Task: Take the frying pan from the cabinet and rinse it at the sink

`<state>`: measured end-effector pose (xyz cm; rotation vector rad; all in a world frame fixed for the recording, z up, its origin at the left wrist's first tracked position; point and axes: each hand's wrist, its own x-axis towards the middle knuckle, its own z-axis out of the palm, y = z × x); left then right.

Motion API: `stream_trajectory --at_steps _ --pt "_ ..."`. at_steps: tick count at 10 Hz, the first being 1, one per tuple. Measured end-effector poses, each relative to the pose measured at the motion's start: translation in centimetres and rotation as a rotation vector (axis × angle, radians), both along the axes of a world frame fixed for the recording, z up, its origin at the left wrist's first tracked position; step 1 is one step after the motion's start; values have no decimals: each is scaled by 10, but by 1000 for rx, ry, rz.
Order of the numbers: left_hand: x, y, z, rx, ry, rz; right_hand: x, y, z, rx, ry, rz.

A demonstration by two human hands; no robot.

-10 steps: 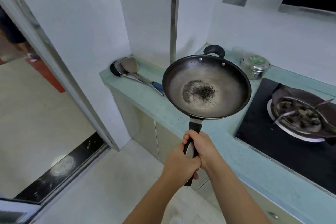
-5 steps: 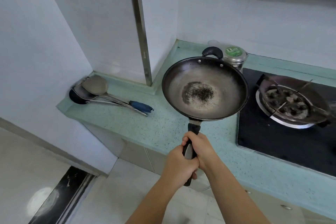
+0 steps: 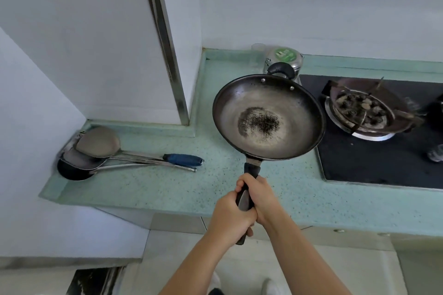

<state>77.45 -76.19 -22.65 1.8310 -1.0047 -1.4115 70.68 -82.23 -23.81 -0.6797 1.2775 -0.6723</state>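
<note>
Above speckled teal counter (image 3: 148, 189), both hands gripping round dark frying pan (image 3: 268, 117)

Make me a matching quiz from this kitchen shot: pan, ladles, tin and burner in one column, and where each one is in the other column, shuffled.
Things:
1. pan
2. ladles
3. tin
4. burner

Places:
A. lying at the left end of the counter
B. held by its handle in the left hand and right hand
C. set in the black hob
D. standing by the back wall, beyond the pan

Pairs: 1-B, 2-A, 3-D, 4-C
</note>
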Motion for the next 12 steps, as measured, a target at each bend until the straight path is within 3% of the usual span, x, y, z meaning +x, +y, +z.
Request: stream_trajectory --at_steps 6,9,12 --pt "34 -4 -15 -59 -19 -81 20 -1 -10 70 -163 -96" --pt "32 -6 -15 -135 -11 -52 15 -2 -2 98 -115 -79" --pt "33 -16 -5 -165 -174 -5 -10 -7 1 11 64 166"
